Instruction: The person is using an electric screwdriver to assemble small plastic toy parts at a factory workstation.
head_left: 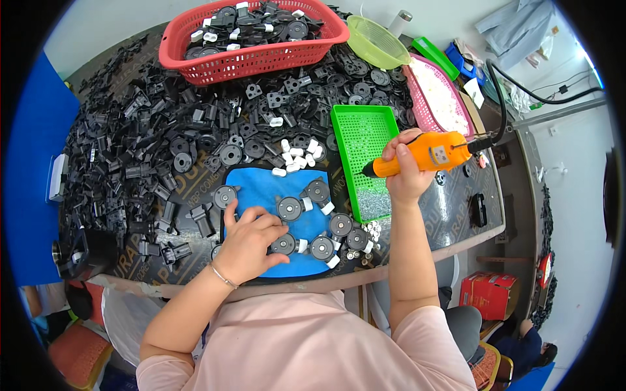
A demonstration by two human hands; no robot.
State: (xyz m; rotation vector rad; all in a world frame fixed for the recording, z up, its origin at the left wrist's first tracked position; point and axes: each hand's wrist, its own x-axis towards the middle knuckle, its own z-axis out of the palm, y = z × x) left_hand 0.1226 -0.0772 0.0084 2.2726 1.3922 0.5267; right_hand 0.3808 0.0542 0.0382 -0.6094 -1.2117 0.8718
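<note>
My right hand [407, 163] is wrapped round an orange electric screwdriver [435, 151]. The tool's dark tip points left over a green perforated tray [338, 130], where small silvery screws [374, 203] lie heaped at the near end. My left hand [248, 238] lies palm down on a blue mat [257, 182], fingers spread. Its fingertips reach towards a round black part [225, 195] and rest beside another black wheel-like part [284, 244]. Several more such parts with white tabs, one a round black assembly [289, 208], are spread over the mat. What lies under my left palm is hidden.
Loose black plastic pieces [130, 130] cover the table's left and back. White caps [297, 156] lie beyond the mat. A red basket [261, 58] of parts, a yellow-green basket [372, 42] and a pink basket [417, 98] stand behind. A cable [501, 98] runs up from the screwdriver.
</note>
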